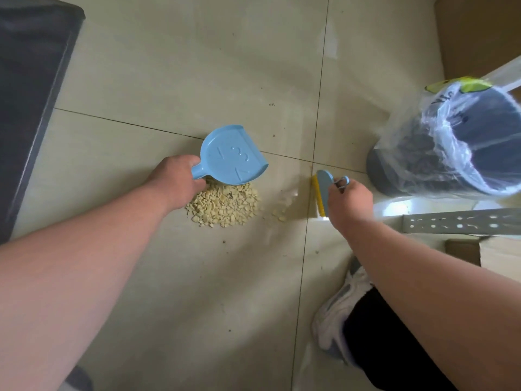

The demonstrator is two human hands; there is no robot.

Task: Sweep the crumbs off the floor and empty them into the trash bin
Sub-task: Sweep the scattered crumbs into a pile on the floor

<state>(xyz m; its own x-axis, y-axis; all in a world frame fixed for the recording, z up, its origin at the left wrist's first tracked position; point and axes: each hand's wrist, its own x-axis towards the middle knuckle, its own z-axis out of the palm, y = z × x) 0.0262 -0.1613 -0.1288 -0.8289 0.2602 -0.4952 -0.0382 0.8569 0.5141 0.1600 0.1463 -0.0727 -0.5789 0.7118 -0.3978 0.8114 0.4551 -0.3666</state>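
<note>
The left hand grips the handle of the blue dustpan, fingers curled round it. The dustpan is tilted, its underside facing the camera and its front edge just above the far side of the crumbs. The crumbs lie in a pale yellow heap on the tiled floor, directly below the dustpan; a few stray pieces lie to the right of the heap, blurred. The right hand holds the small brush, blue back with yellow bristles, fingers closed round its handle; the bristles face the heap. The trash bin, grey and lined with a clear plastic bag, stands on the floor to the right of the brush, near it. A white shoe rests on the floor at lower right
</note>
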